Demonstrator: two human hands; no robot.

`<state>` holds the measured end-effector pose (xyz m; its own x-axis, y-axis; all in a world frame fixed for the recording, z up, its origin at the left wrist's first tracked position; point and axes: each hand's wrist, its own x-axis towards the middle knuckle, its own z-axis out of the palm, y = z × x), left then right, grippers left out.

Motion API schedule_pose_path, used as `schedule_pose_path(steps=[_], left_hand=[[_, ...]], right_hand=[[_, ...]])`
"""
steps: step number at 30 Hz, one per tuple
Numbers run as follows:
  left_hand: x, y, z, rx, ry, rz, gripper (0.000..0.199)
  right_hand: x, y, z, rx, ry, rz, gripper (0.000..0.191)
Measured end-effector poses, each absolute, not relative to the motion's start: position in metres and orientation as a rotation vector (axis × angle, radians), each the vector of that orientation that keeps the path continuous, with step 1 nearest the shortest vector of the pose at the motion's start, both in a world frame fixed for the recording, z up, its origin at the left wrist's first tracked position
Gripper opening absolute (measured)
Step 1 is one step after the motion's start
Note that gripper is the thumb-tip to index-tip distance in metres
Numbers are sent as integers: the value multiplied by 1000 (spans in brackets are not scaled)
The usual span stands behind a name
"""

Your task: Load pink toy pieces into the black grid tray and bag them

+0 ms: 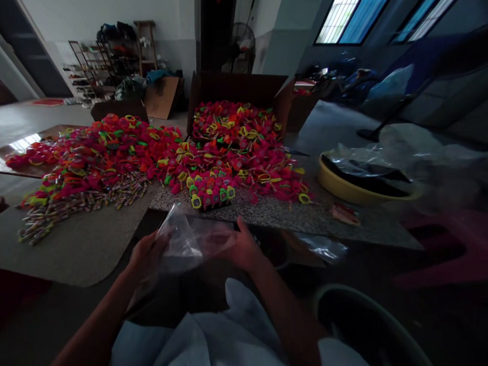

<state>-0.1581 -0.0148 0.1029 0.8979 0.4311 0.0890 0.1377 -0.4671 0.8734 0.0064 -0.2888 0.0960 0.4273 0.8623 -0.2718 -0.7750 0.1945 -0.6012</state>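
A clear plastic bag (186, 237) stretches between my two hands, above my lap and in front of the table edge. My left hand (147, 251) grips its left side, fingers wrapped around the film. On the other side my right hand (244, 247) holds the bag with the thumb pointing up; its other fingers are partly hidden. Just beyond the bag, a compact block of toy watches (211, 190), pink with yellow and green ones, sits at the table's near edge. Behind it spreads a large heap of similar loose toy watches (121, 146).
Thin patterned sticks (83, 201) lie along the heap's left front. A cardboard box (284, 112) full of watches stands behind. To the right are a yellow basin (343, 189) with plastic film, a small reddish packet (346, 214), a pink stool (458, 244) and a large tub (368, 299).
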Motion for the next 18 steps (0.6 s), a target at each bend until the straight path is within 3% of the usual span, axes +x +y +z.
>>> schedule_pose_path(steps=[3,7,9,15,18], left_hand=[[-165,-12,116,2134,240,298,58],[-171,-11,117,2165,129,345,46],[-172,-11,112,2101,210,359,49],[-156,-19,110,1558,674,570,72],[-143,-22,117,1350,736,612,69]], right_hand=[[20,-291,95,-753,-111,1226,87],[19,-280,71,-933,-118,1278,45],[13,-274,60,-1023,-144,1188,35],[7,-276,60,-1193,-217,928,47],[11,-281,65,-1285,-277,854,48]])
